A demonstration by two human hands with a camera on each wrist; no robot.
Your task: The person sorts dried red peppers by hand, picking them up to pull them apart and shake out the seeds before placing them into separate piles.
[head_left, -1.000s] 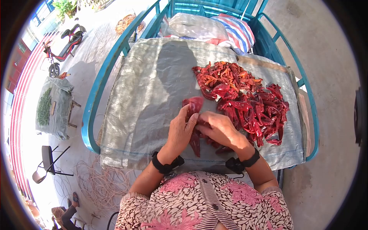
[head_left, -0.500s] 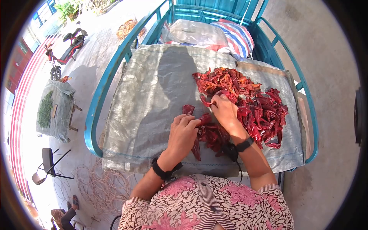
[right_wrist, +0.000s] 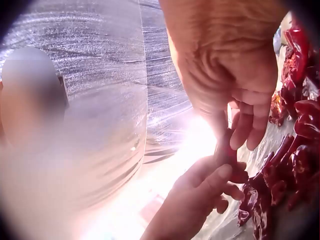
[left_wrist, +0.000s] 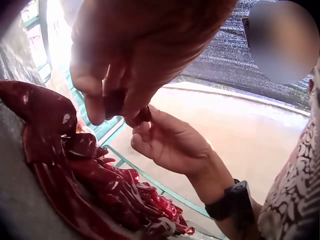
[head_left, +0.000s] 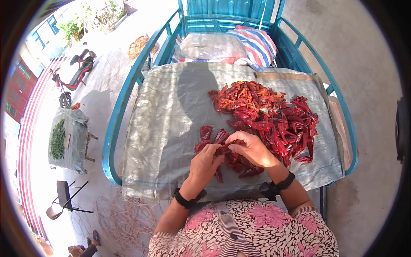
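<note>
Grey sheet point(head_left: 154, 141) over the teal cart point(head_left: 112, 150); near edge ran just in front of the patterned shirt point(head_left: 257, 227), below both wrists. Side rails flanked it left and right. Bare stretch of sheet at left of centre, between left rail and peppers; right side tighter, big glossy red pile point(head_left: 287, 128) reaching toward the right edge. Orange-red pile point(head_left: 246, 96) above centre, touching it.

Held red pepper point(head_left: 224, 148) sat between the hands, at lower centre, above the sheet. Left hand point(head_left: 204, 166) pinched it, right hand point(head_left: 253, 150) pinched it too; hands close together, fingertips nearly meeting. Small group of peppers point(head_left: 246, 165) lay beneath and beside them.
</note>
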